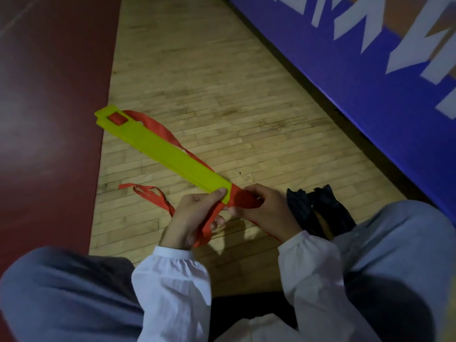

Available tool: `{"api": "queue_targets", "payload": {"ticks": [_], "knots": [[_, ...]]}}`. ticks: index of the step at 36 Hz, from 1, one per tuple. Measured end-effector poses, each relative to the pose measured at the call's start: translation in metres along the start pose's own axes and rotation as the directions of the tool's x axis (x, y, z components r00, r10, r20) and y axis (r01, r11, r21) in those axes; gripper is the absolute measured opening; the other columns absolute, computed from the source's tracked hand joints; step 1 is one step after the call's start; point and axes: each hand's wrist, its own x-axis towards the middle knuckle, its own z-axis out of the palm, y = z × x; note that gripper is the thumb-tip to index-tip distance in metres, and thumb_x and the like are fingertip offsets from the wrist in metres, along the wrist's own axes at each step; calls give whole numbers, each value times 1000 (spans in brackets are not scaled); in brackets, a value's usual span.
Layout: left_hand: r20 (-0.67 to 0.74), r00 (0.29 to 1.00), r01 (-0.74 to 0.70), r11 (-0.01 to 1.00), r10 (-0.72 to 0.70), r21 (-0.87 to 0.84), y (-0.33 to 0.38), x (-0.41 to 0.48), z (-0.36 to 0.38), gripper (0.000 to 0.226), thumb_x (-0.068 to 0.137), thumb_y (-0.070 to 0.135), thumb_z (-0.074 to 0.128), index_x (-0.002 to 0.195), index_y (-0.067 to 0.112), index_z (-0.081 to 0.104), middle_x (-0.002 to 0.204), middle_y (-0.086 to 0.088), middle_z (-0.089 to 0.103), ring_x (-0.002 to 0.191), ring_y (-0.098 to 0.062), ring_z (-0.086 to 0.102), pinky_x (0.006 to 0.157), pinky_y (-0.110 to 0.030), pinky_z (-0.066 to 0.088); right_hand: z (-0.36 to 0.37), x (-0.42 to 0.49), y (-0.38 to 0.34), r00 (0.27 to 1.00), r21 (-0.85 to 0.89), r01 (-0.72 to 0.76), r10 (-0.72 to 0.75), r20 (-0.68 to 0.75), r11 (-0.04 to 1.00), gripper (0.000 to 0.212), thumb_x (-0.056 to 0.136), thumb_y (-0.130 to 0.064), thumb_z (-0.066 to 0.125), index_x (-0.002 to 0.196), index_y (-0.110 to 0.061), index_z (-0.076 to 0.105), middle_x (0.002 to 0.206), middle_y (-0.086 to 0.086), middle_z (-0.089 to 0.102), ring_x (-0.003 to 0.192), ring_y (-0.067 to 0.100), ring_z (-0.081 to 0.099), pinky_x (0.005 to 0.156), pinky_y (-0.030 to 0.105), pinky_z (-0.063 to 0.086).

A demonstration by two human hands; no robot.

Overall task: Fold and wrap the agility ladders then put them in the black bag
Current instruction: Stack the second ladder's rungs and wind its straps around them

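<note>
Clamped the red webbing wrap (243,200) at the near end of the stacked yellow rungs (158,144) with the right hand (267,211), fingers curled over it. Pinned that same end from the opposite side with the left hand (195,213), thumb on the yellow face, a length of strap running down through the palm. Had a slack loop of strap (150,193) lying just left of the grip and the black bag (320,213) crumpled just right of it, mouth not readable.

Risked losing tension in the turns if either of the 2 hands eased, likely letting the wrap slide off the rung ends and the stack fan apart. Risked also catching the slack loop in a further turn.

Worked low over a strip-wood gym floor (222,82), with a maroon painted zone (49,95) far left of the grip and a blue wall panel with white lettering (345,58) beyond the bag.
</note>
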Motion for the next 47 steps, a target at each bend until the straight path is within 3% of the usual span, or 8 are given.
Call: {"api": "queue_targets", "payload": {"ticks": [7,16,22,26,31,35,43,47], "knots": [[-122,991,-46,999,46,2,-12,8,-3,31,91,21,63,65,4,59,36,-6,50,23,-10,35,32,-13,28,12,-1,0,1000,-84,23,-22,16,996,54,67,-41,85,111,-27,58,103,-12,60,96,8,58,75,21,44],[-38,997,-68,998,69,10,-22,8,-10,29,91,19,63,67,3,64,40,-7,54,27,-8,40,34,-15,31,0,1,5,969,-124,-95,120,215,988,49,81,-53,68,119,-24,60,110,-4,66,99,12,63,89,35,51],[40,999,-12,1000,12,-19,-14,8,-2,30,91,17,61,65,4,60,43,-11,56,27,-11,42,33,-15,33,-7,-1,5,982,-31,-120,123,144,992,24,85,-38,69,101,-20,67,83,-9,66,72,2,62,57,9,42],[103,994,42,997,-34,-68,-9,6,0,25,92,15,59,72,0,57,44,-10,58,28,-11,47,32,-15,37,-7,0,7,993,-33,-102,103,56,994,30,81,-40,73,104,-20,71,92,-6,71,84,9,66,67,19,46],[163,982,97,995,-91,-34,-6,5,-2,37,95,17,54,109,-18,58,60,-7,69,34,-11,53,37,-19,44,-6,2,9,998,-73,-68,68,1,995,34,79,-40,75,107,-23,69,93,-12,67,90,4,62,72,20,45],[150,981,132,990,-124,-45,-8,7,-4,39,94,22,55,105,-14,60,82,-15,73,38,-14,55,39,-22,45,-2,2,12,997,-110,-19,10,-78,994,26,76,-39,78,97,-27,68,87,-13,66,88,7,63,78,27,49],[79,990,119,990,-113,-77,-8,9,-3,50,95,32,52,109,-15,61,65,-9,69,38,-13,54,37,-18,42,4,1,10,973,-145,41,-73,-220,989,27,70,-34,83,92,-23,71,84,-10,68,83,10,64,78,35,53],[18,996,91,991,-90,-94,-9,9,1,49,93,33,56,107,-14,61,80,-14,71,40,-14,54,36,-19,41,8,1,9,956,-181,41,-91,-278,983,34,67,-38,84,96,-22,73,88,-7,70,84,11,64,80,38,54]]}}
